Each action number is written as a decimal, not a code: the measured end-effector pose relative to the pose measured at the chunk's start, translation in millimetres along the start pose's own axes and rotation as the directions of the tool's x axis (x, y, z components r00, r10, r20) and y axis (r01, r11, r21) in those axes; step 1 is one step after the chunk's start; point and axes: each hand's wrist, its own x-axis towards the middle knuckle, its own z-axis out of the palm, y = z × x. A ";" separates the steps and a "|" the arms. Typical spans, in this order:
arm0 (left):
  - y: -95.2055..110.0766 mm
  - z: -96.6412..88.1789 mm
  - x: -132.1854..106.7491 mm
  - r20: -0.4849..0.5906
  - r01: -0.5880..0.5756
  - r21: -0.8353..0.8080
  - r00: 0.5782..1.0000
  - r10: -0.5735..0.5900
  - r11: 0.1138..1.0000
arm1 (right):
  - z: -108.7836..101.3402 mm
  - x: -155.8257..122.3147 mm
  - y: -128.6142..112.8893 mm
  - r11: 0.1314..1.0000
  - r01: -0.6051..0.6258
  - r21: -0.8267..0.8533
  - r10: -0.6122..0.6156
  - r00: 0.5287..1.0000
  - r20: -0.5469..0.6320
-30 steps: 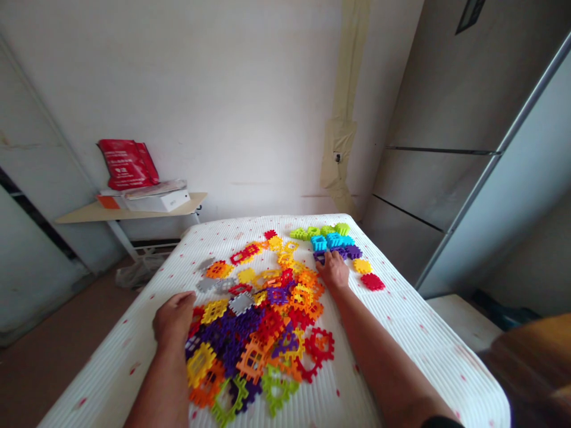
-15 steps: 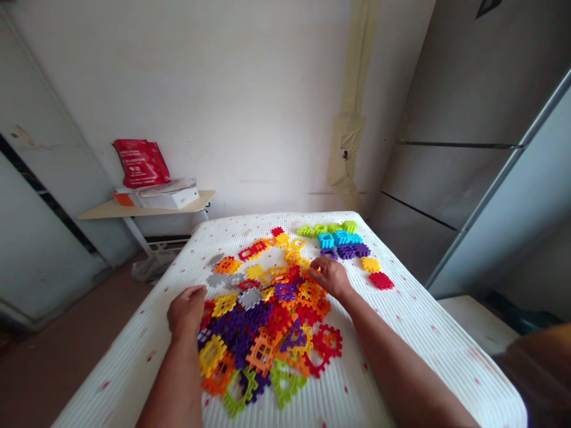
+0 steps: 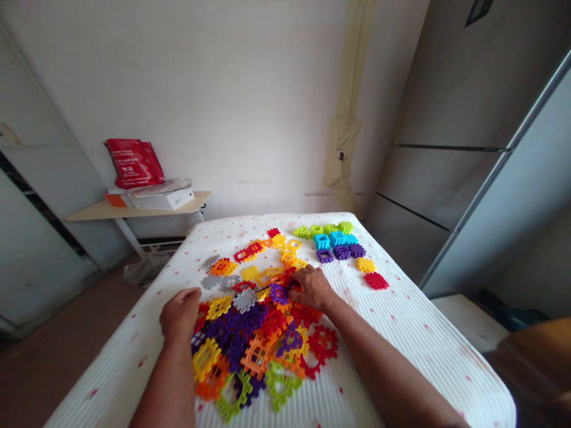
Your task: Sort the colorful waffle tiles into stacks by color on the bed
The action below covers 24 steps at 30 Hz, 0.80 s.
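Observation:
A heap of gear-edged plastic building tiles in purple, orange, red, yellow and green lies between my hands on the quilted white cover point(image 3: 383, 333). My right hand point(image 3: 312, 286) reaches into the heap's upper right, fingers bent and closed, hiding whatever they grip. Against its fingertips lies a purple tile point(image 3: 279, 293). At the heap's left edge rests my left hand point(image 3: 179, 314), loosely cupped and open, with no tile visible in it. A yellow tile point(image 3: 219, 307) and a grey tile point(image 3: 245, 301) are near it. Green tiles point(image 3: 279, 383) lie at the front.
Back right stand groups of green tiles point(image 3: 345, 227), light-blue blocks point(image 3: 322, 241) and purple blocks point(image 3: 341, 252). Apart lie a yellow tile point(image 3: 366, 265) and a red tile point(image 3: 376, 280). A side table point(image 3: 89, 210) holds a red bag point(image 3: 132, 163). A grey cabinet point(image 3: 450, 166) stands right.
My right hand has moved from the yellow tiles down and left into the heap, over orange tiles. My left hand stays by the heap. The view has shifted slightly.

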 end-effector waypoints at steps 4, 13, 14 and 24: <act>3.9 -2.5 -1.0 0.046 0.068 -0.026 0.997 -0.067 0.997 | 1.9 0.6 -1.5 1.000 -0.004 0.025 0.005 0.999 -0.052; 2.6 -1.2 0.2 0.069 0.115 -0.058 0.991 -0.111 0.992 | 2.6 5.1 24.5 0.786 0.030 0.618 0.198 0.934 -0.299; 2.4 -1.2 0.3 0.069 0.120 -0.059 0.991 -0.116 0.991 | 3.8 6.3 29.2 0.757 0.031 0.652 0.224 0.926 -0.305; 4.0 -1.8 -0.8 0.069 0.115 -0.062 0.991 -0.111 0.991 | 26.0 9.7 62.2 0.864 -0.032 0.502 0.219 0.922 -0.318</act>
